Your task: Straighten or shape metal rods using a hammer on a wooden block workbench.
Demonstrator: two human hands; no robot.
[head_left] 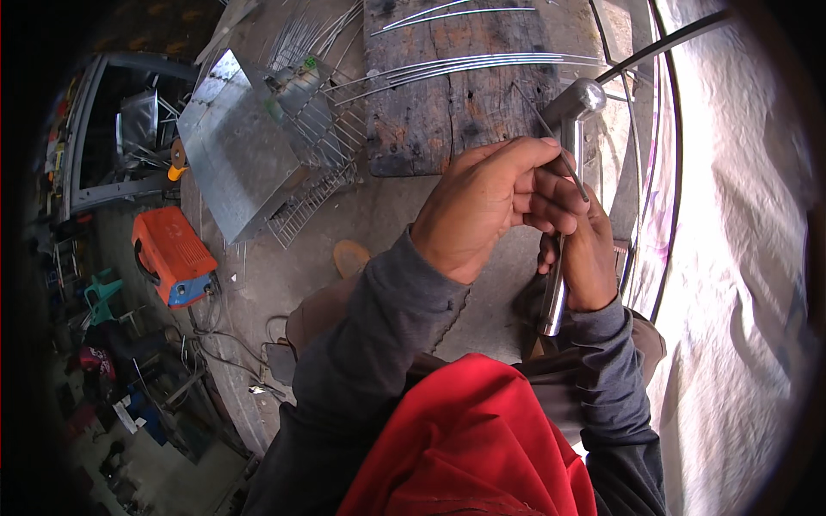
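Note:
My left hand (495,193) pinches a thin dark metal rod (575,175) between thumb and fingers. The rod slants, its far end pointing up and left over the edge of a scorched wooden board (404,138). Just to the right, my right hand (592,262) is wrapped round the shiny tubular handle of a steel hammer (579,103). Its rounded head is up, beyond my fingers, and the handle's lower end sticks out below my hand. The two hands are close together, and the left fingers partly cover the handle.
Several thin rods (482,62) lie across the board. Left of it are a bent metal sheet (245,146) and a wire grid (305,211). Further left stands an orange and blue machine (175,254) with cables (215,348). White cloth (731,258) hangs on the right, beside a dark bar (662,45).

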